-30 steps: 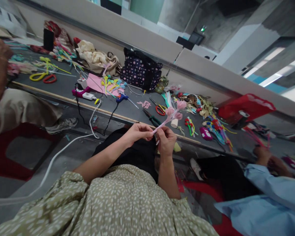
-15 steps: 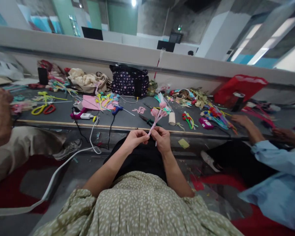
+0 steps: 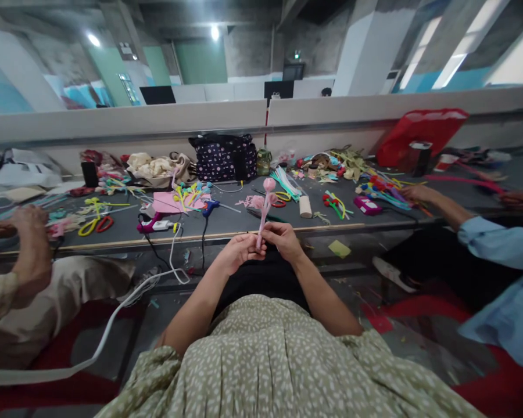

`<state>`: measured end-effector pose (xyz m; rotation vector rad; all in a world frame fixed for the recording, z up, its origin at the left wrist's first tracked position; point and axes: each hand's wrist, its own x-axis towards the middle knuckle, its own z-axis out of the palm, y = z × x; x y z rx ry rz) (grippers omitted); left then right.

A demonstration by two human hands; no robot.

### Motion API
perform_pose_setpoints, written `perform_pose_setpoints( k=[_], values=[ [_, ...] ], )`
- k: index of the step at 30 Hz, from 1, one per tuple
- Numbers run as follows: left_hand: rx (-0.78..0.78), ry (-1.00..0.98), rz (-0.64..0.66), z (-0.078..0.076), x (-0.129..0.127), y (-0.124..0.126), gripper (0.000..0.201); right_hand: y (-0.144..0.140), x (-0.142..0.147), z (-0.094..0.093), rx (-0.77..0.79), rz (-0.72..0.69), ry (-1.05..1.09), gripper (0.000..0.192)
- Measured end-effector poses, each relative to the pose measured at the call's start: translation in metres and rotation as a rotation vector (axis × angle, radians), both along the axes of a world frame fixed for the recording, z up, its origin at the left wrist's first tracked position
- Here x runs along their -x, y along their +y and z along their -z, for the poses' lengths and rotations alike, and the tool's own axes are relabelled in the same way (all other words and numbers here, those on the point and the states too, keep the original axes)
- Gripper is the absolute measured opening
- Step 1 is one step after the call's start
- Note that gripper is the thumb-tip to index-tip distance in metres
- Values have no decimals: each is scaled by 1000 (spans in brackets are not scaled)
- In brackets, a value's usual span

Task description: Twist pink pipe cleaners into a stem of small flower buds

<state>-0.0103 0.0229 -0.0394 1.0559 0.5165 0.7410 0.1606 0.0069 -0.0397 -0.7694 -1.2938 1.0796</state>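
**Pink stem pinched in both hands, over the lap**

Grey table point(image 3: 287, 223) runs across in front of us, strewn with craft bits; a co-worker's sleeve point(image 3: 497, 244) reaches over it at our right, and another person's hand point(image 3: 28, 223) rests on it at our left. A dotted bag point(image 3: 222, 158) stands at the back, and a glue gun point(image 3: 150, 222) lies near the front edge with its cord hanging off. Nearer still, our left hand point(image 3: 237, 252) and right hand point(image 3: 281, 239) meet just short of the table edge, fingers curled shut on the foot of the pink flower point(image 3: 265, 197), which stands almost upright with its heads above the tabletop.

We judge the grip narrow: both hands pinch the same short stretch at the bottom, so a hard twist could kink the thin stem or tip the heads over. If one pinch slips, the flower may drop into our lap or onto the floor.
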Motion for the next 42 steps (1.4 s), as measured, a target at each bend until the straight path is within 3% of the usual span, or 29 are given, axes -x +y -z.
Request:
perform_pose_setpoints(
  k=[8, 13, 20, 34, 42],
  values=[
    [253, -89, 90, -5, 0, -3, 27, 2, 3, -7, 9, -123, 39, 25],
    [278, -112, 79, -6, 1, -4, 25, 3, 4, -8, 37, -201, 25, 28],
    [254, -111, -34, -14, 1, -7, 22, 0, 7, -19, 20, -182, -11, 26],
    [-143, 45, -511, -19, -5, -12, 27, 0, 21, -22, -235, 273, -292, 22],
    [-501, 161, -758, -23, -13, -19, 19, -9, 23, -29, -277, 350, -360, 23]
  ],
)
